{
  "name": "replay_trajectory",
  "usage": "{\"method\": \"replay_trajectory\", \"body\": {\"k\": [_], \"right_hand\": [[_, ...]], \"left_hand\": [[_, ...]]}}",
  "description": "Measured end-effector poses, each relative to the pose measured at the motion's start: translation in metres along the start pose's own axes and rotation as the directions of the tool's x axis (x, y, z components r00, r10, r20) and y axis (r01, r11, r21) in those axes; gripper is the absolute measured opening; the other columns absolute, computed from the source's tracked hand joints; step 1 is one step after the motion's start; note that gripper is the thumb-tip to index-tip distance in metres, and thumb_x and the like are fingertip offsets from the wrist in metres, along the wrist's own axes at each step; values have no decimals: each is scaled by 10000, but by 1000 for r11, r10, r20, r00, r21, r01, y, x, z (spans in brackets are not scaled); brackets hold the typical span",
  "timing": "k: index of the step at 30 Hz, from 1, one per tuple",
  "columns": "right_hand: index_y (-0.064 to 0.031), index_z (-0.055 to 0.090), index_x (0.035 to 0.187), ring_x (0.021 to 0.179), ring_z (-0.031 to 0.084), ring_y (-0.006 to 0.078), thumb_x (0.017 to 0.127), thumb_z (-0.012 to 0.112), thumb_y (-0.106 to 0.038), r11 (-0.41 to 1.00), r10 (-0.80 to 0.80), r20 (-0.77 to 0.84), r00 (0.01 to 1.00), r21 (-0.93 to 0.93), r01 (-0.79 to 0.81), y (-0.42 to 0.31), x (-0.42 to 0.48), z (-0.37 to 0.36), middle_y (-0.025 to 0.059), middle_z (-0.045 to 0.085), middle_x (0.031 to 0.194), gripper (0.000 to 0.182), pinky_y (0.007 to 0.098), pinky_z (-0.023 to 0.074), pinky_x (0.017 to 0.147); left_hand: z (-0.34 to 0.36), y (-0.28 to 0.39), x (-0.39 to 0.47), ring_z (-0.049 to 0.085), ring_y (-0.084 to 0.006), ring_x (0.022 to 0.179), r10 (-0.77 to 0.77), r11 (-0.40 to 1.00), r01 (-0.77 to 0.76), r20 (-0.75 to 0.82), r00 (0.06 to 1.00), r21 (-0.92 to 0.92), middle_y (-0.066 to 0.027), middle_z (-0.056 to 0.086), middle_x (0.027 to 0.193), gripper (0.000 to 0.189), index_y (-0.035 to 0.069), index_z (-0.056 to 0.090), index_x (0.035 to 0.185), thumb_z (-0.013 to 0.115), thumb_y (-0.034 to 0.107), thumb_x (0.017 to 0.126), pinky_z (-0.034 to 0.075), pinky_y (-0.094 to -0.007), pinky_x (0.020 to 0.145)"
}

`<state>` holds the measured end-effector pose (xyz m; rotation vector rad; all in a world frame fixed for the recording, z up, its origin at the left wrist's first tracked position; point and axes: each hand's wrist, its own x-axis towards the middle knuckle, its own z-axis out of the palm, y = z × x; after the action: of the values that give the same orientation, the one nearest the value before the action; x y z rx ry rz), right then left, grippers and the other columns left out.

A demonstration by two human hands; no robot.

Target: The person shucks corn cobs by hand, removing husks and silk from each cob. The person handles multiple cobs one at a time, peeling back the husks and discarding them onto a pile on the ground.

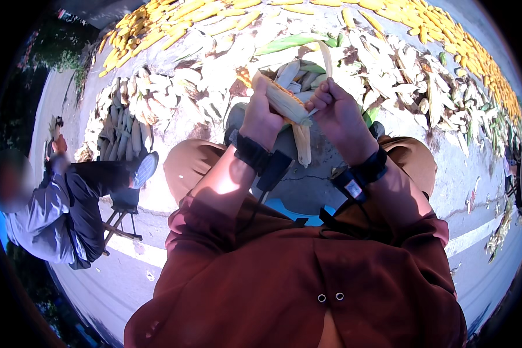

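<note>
My left hand point(262, 114) grips an ear of corn point(283, 99) that is still partly in its pale husk, with a row of orange kernels bare along its upper side. Between the fingers and thumb of my right hand point(337, 111) is a loose strip of dry husk point(325, 58), which stands up above the knuckles. The fingertips of that hand are close to the lower end of the ear. Just below, between my knees, shows a second pale-husked ear point(303, 145); whether it touches the held one I cannot tell. Both wrists wear black straps with small devices.
Loose husks point(391, 74) cover the ground ahead and to both sides. Beyond them lie many peeled yellow ears point(452, 37) in a wide arc. At left, a seated person point(48, 209) on a folding stool point(122, 222) is near a pile of unpeeled ears point(124, 135).
</note>
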<state>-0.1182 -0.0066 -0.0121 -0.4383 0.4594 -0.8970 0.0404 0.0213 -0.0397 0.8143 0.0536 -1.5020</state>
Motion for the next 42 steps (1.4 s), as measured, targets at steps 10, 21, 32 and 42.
{"method": "replay_trajectory", "body": {"k": [10, 21, 32, 42], "right_hand": [[-84, 437, 814, 531, 258, 78, 976, 405, -216, 952, 189, 49, 981, 234, -195, -2, -2, 3, -52, 249, 596, 212, 223, 267, 487], [-40, 549, 1002, 578, 358, 57, 957, 464, -240, 958, 149, -253, 956, -202, -203, -12, -3, 10, -42, 433, 700, 222, 200, 318, 513], [-99, 565, 1016, 601, 386, 21, 893, 561, -147, 904, 9, -159, 987, -420, -75, -9, -2, 9, -73, 480, 764, 132, 185, 323, 552], [-110, 553, 926, 549, 362, 24, 892, 571, -162, 892, -58, -146, 988, -451, -14, -13, -7, 18, -65, 446, 674, 65, 180, 275, 500]], "left_hand": [[3, 2, -3, 567, -300, 861, -58, 993, 50, 71, 996, 105, -172, 555, 924, 426, 11, 455, 1084, 440, 414, 944, 488, -444, 776], [10, -7, -6, 580, -260, 924, -45, 962, 1, 157, 987, 273, -147, 584, 993, 357, 9, 479, 1139, 510, 292, 924, 478, -405, 833], [19, -14, -18, 563, -179, 971, -71, 940, -14, 235, 969, 342, -76, 562, 1069, 285, 43, 449, 1172, 495, 181, 928, 465, -346, 878], [11, -17, -9, 570, -206, 1003, -157, 965, 73, 329, 931, 253, -107, 562, 1121, 348, 45, 458, 1211, 492, 256, 936, 465, -360, 897]]}}
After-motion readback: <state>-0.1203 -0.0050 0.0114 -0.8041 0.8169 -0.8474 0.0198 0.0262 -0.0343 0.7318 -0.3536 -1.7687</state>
